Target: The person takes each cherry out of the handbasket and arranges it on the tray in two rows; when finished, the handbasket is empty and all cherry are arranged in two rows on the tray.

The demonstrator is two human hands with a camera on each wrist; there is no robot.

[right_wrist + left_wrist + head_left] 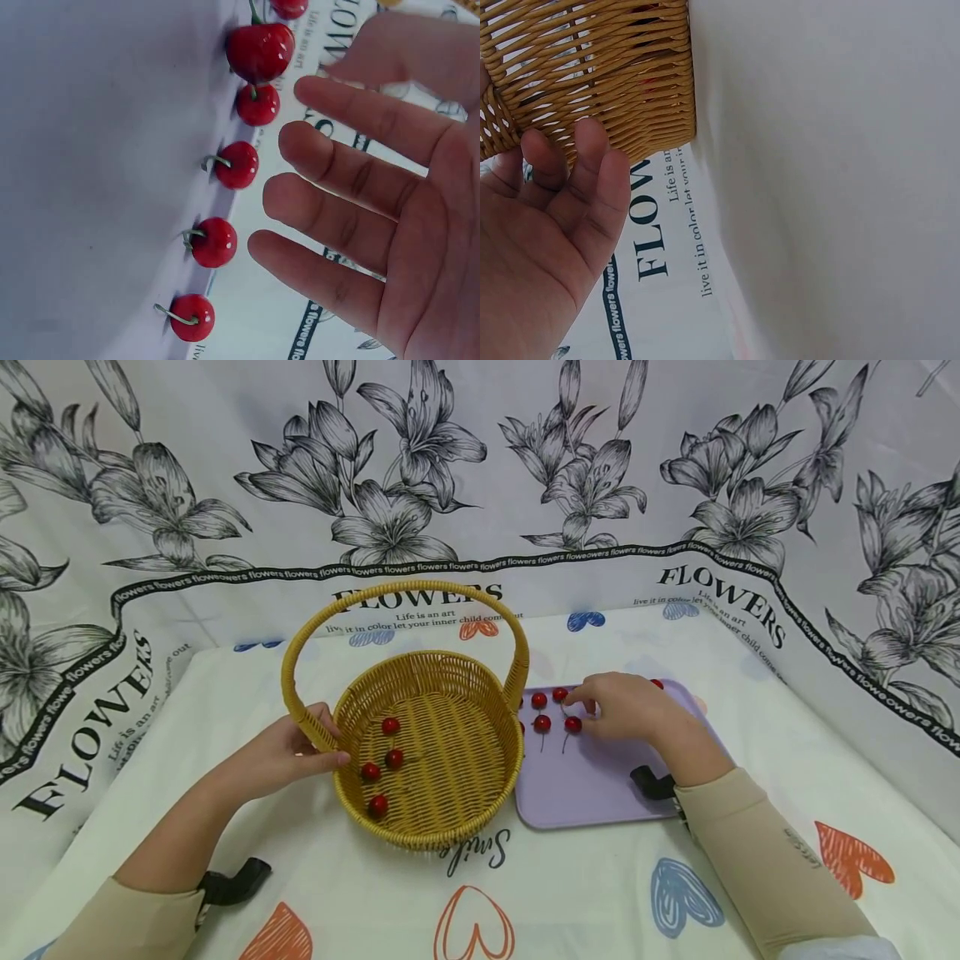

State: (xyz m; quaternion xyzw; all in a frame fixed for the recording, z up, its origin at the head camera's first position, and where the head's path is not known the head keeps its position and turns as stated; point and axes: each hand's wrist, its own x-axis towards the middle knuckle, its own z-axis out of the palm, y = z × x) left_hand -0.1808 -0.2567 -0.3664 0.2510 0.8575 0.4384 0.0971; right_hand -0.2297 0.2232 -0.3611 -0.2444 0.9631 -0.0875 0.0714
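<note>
A woven yellow basket (450,814) with a tall handle stands mid-table, and several red cherries (390,725) lie inside it. My left hand (288,756) holds it at the base of the handle, thumb on the rim. In the left wrist view the fingers (592,172) lie against the basket's outer wall (607,82). To the right is a lilac tray (592,793) with several stemmed cherries (542,723). My right hand (626,706) hovers over them, fingertips beside one cherry (559,694). The right wrist view shows that hand (360,210) spread and empty next to a row of cherries (238,164).
The table wears a white cloth with coloured hearts (472,927). A flower-printed sheet (480,468) hangs close behind and along both sides. Black wrist mounts (232,881) sit on both forearms. Bare cloth lies in front of the basket and tray.
</note>
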